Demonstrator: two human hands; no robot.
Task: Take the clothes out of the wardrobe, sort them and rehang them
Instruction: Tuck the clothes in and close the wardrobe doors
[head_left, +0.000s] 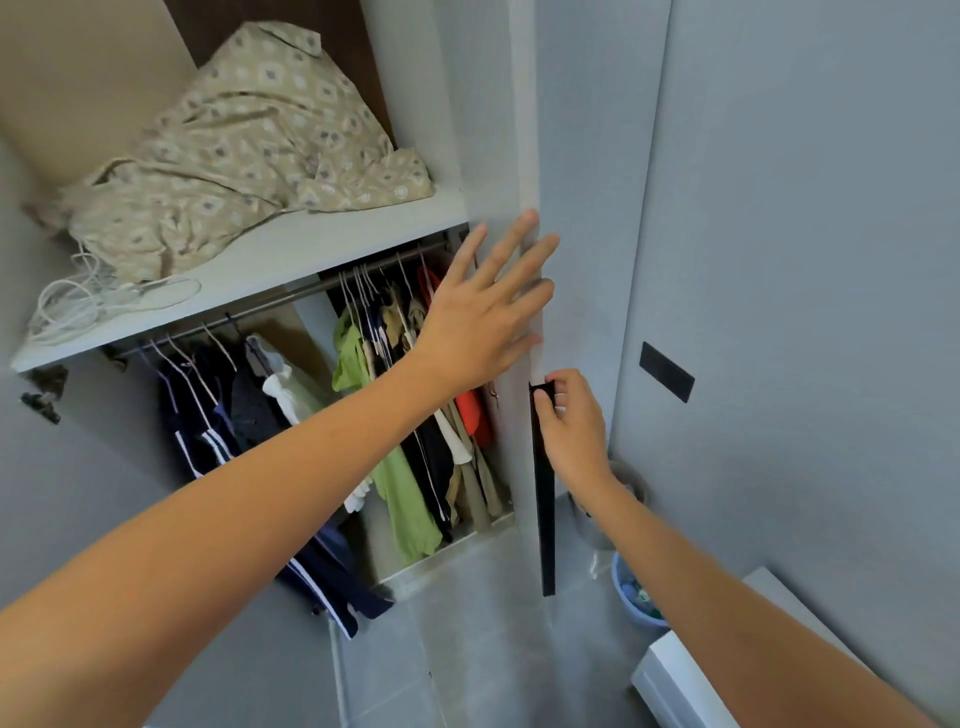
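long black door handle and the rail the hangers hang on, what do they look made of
The long black door handle, gripped at its top by the right hand, looks like matt painted metal or plastic: flat, even black, no shine, sharp edges. I cannot tell which. The grey hanging rail looks like brushed metal tube: round section with a pale highlight along its length.

Wardrobe shelf (332, 244) and hanging rail (291, 301).
Shelf bears a crumpled patterned cloth (249, 135) and a coiled white cord (98, 301); hangered clothes (410, 395) hang from the rail.
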